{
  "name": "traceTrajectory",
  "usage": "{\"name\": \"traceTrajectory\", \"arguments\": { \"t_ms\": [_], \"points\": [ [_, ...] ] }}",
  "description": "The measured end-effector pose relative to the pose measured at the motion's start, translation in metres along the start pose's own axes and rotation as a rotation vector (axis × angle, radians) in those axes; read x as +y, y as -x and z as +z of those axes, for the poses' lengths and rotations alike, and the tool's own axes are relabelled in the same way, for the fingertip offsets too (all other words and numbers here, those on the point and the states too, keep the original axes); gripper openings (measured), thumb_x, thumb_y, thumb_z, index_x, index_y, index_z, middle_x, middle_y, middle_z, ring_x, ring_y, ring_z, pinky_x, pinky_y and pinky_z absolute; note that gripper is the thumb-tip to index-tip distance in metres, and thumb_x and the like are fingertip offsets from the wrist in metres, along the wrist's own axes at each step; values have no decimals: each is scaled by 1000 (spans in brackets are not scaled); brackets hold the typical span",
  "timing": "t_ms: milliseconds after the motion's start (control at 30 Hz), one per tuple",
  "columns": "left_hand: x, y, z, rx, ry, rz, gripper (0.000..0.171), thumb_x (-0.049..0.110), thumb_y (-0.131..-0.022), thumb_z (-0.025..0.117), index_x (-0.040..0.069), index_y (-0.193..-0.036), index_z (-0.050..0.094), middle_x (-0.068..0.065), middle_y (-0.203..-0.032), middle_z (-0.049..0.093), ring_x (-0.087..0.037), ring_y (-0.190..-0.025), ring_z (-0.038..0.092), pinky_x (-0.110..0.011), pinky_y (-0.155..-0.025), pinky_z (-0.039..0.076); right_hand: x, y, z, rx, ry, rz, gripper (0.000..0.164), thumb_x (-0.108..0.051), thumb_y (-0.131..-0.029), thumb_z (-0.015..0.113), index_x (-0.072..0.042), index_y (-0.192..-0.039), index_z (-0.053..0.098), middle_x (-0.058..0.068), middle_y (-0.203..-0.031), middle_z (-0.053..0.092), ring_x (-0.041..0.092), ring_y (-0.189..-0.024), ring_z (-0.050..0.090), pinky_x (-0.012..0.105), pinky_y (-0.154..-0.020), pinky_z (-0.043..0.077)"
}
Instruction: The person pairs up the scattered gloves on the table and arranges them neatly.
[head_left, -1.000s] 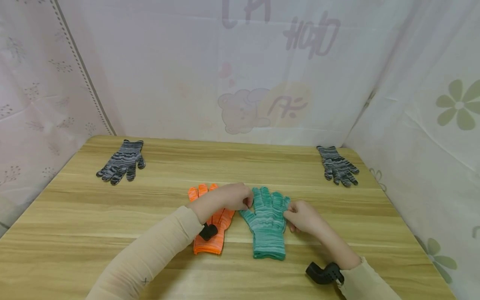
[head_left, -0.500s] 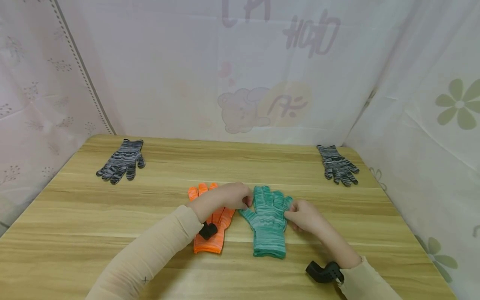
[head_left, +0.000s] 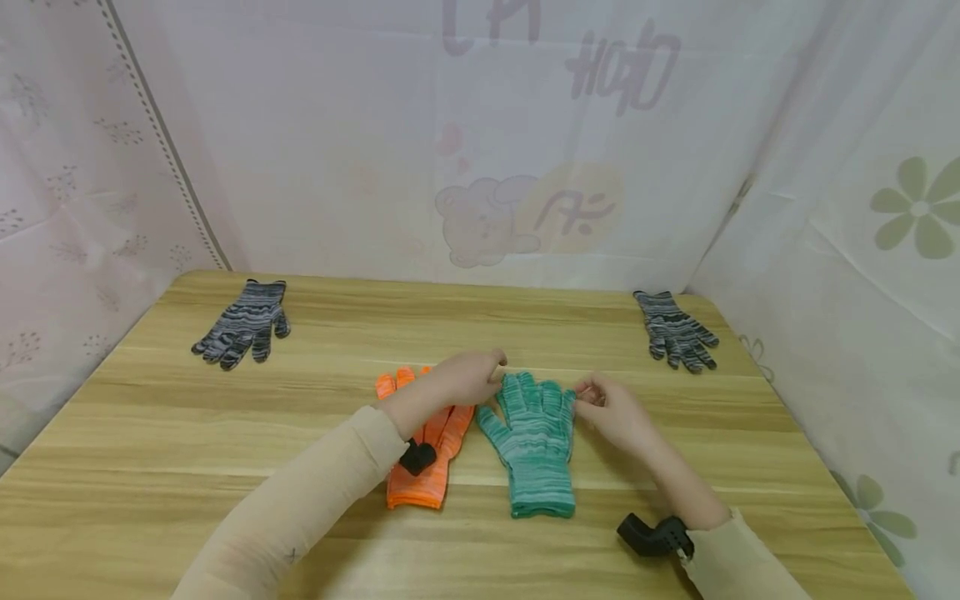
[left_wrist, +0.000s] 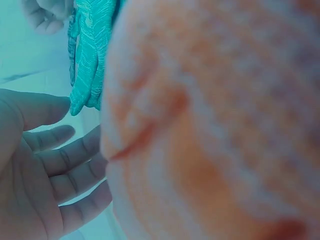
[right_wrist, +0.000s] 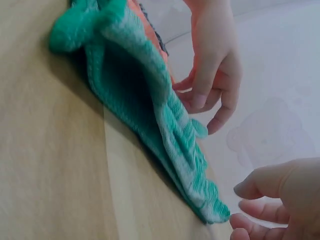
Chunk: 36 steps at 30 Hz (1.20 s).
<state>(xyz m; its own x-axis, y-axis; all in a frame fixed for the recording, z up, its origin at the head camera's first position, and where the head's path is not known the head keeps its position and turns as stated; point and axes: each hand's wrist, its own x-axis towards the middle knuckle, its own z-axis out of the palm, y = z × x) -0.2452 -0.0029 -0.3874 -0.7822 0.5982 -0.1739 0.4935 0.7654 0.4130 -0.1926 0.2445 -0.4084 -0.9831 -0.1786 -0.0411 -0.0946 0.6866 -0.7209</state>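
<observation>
A green-and-white knit glove lies flat mid-table, fingers pointing away, cuff toward me. In the right wrist view its cuff gapes. Beside it on the left is an orange knit glove, partly hidden under my left forearm. My left hand hovers between the two gloves' finger ends; the left wrist view shows its fingers loosely extended, holding nothing, thumb by a green fingertip. At the green glove's right side, my right hand has thumb and fingers apart next to the outer glove finger; whether they touch is unclear.
Grey-and-black knit gloves lie at the back of the wooden table: one dark glove on the left, another dark glove on the right. Printed cloth hangs behind and at both sides. A black wrist device sits by my right sleeve.
Both hands have loosened from the green glove's edges, their fingers lifting and spreading. The right hand has moved slightly farther from me. The green glove's fingers shifted right, then back left.
</observation>
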Motion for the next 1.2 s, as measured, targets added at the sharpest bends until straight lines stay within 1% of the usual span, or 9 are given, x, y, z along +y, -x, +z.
{"name": "traceTrajectory", "arguments": {
  "t_ms": [133,233,333,467,667,733,900,967,1200],
  "points": [
    [3,-2,-1,12,-35,-11,37,25,-101,51,6,-133,53,-6,-118,63,-18,-100,62,-32,-83,50,3,-6,-2,16,50,-47,24,-11,-94,61,-1,-116,61,9,-100,60,24,-88,56,38,-73,47],
    [4,-2,-1,17,-60,-10,33,27,-101,51,9,-128,58,-5,-120,62,-19,-106,59,-33,-87,49,5,-11,-2,12,87,-81,27,-13,-95,61,-3,-120,62,10,-107,62,25,-93,57,41,-77,47],
    [4,-3,-1,17,-60,-12,30,27,-101,51,9,-123,61,-4,-118,63,-18,-103,60,-32,-84,49,6,-15,-2,-5,91,-104,29,-15,-95,61,-4,-123,63,9,-110,63,25,-96,57,43,-79,47],
    [4,-5,-1,19,-37,-22,25,25,-101,51,9,-116,64,-4,-109,64,-16,-92,61,-31,-76,49,6,-21,-2,-31,83,-130,31,-17,-97,60,-3,-124,63,8,-107,65,24,-94,58,42,-78,48],
    [3,-6,-1,26,-10,-27,21,22,-101,51,8,-106,65,-3,-97,64,-13,-74,56,-29,-68,46,6,-31,-3,-72,88,-152,27,-13,-96,60,-1,-119,65,7,-103,66,24,-93,59,40,-79,48],
    [2,-6,-1,28,11,-39,21,22,-101,51,8,-108,65,-3,-98,64,-14,-75,57,-30,-68,46,5,-34,-3,-89,98,-138,25,-13,-96,60,-2,-117,67,7,-103,66,25,-95,59,42,-81,48],
    [1,-7,0,30,62,-66,27,25,-101,50,10,-120,62,-4,-110,64,-17,-90,60,-33,-78,49,3,-41,-3,-123,109,-100,19,-12,-95,61,-4,-110,69,6,-101,66,25,-97,59,44,-83,48],
    [1,-8,0,30,65,-63,27,25,-101,51,10,-121,62,-4,-111,64,-17,-92,61,-34,-79,49,3,-43,-2,-126,96,-91,16,-11,-95,61,-5,-107,69,5,-98,65,24,-94,59,43,-82,48],
    [1,-8,-1,30,58,-37,21,22,-100,54,9,-110,65,-2,-98,64,-13,-73,56,-30,-68,47,3,-45,-1,-131,59,-116,8,-11,-94,63,-7,-99,68,3,-91,63,20,-86,57,39,-76,47]
  ]
}}
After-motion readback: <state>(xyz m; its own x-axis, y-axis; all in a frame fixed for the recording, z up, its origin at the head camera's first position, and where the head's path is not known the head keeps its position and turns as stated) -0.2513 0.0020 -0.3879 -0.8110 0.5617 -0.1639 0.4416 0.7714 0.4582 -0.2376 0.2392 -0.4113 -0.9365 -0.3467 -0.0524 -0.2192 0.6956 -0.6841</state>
